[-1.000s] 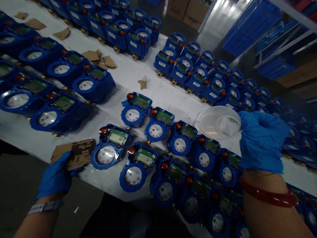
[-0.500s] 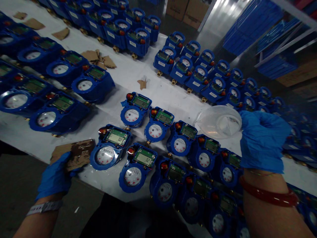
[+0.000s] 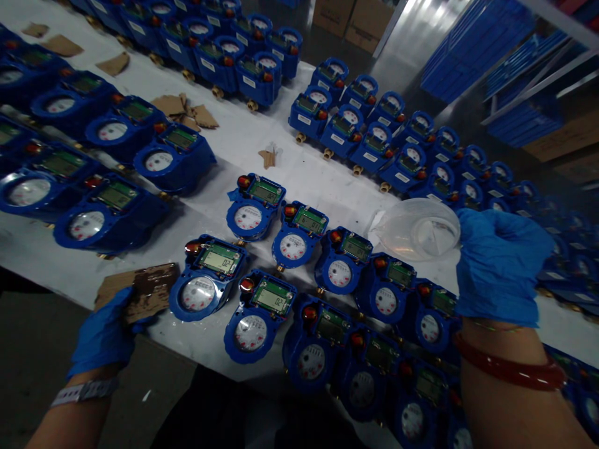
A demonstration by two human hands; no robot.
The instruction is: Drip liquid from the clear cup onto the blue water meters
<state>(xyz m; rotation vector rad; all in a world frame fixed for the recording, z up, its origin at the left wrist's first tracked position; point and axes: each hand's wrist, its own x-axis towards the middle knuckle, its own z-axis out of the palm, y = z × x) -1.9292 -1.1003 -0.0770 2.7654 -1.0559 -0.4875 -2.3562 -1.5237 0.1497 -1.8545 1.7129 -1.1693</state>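
Both my hands wear blue gloves. My right hand (image 3: 498,265) is closed on the rim of a clear plastic bowl (image 3: 416,229) and holds it above a row of blue water meters (image 3: 344,262). My left hand (image 3: 105,337) grips a piece of brown cardboard (image 3: 140,290) at the near edge of the white table (image 3: 299,168). Just to the right of the cardboard lies a blue meter (image 3: 206,277) with a green display and a white dial.
Several groups of blue meters cover the table at the far left (image 3: 107,131), the back (image 3: 234,43) and the right (image 3: 369,131). Cardboard scraps (image 3: 187,112) lie between them. Blue stacked shelves (image 3: 491,56) and brown boxes (image 3: 355,19) stand behind.
Hardly anything has moved. The bowl in my right hand has drifted slightly to the right; my left hand stays on the cardboard.
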